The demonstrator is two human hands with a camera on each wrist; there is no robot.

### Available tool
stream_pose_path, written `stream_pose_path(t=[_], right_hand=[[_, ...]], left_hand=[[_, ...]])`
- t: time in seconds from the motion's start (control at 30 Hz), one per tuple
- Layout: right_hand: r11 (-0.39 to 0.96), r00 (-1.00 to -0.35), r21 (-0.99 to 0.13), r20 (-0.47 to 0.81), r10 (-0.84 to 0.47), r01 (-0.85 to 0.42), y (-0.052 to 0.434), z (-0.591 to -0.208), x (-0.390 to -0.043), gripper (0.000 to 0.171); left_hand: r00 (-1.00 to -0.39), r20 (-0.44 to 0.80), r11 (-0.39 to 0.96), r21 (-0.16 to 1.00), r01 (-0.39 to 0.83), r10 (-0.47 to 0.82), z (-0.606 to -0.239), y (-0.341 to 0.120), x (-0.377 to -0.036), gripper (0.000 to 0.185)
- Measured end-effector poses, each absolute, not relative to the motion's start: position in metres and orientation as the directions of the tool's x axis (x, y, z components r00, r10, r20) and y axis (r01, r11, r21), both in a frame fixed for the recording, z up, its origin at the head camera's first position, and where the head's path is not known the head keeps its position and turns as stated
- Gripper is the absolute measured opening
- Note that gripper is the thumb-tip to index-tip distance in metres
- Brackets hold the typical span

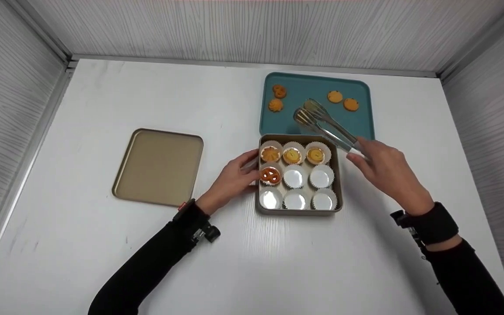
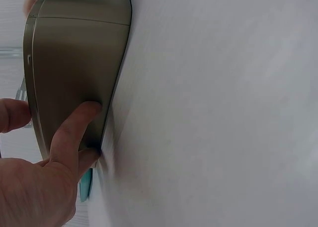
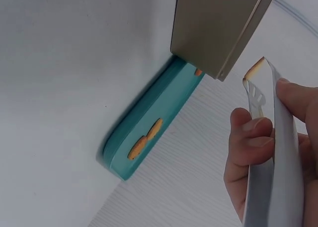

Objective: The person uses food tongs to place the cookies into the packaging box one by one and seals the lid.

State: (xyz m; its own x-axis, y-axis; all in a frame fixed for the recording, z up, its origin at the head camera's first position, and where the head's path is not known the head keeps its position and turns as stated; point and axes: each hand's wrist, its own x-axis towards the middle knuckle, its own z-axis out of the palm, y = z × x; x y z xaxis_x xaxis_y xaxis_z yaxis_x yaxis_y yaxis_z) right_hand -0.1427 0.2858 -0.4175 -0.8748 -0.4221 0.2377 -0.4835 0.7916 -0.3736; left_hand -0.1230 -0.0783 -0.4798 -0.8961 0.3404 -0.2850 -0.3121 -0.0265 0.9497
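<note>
While I steady the box and hold the tongs over it, this is how things lie and how I judge they will handle:

Left hand (image 1: 233,181): my fingers curl against the left wall of the gold tin (image 1: 340,192), thumb up near its rim, bracing it on the white table (image 1: 81,245).
Right hand (image 1: 385,170): closed round the handle end of the metal tongs (image 1: 326,127), whose tips stand apart and empty above the near edge of the teal tray (image 1: 363,127).
Cookies (image 1: 343,100): four lie on the teal tray, two at its left, two at its right; four more sit in paper cups (image 1: 321,176) in the tin, three in the back row and one at the left of the middle row.
Handling, cookies: I judge them light, dry and brittle; best taken across the flat faces, gently.
Handling, paper cups: flimsy, easily tipped.
Handling, tin: stiff and smooth, likely to slide unless braced.
Lid (image 1: 159,166): lies flat, well apart to the left.
</note>
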Motion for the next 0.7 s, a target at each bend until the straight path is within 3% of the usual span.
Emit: stream_pose_path(t=[0.43,0.7], right_hand=[[0.774,-0.826,-0.297,0.272,-0.493,-0.559,0.294,-0.415,-0.12,0.043],[0.767,-0.832,-0.323,0.187,-0.522,-0.554,0.304,-0.41,-0.111,0.044]], left_hand=[[-0.895,-0.281,-0.004,0.954,-0.301,0.346,-0.482,-0.079,-0.124,0.068],[-0.894,-0.27,-0.008,0.957,-0.291,0.357,-0.481,-0.079,-0.124,0.069]])
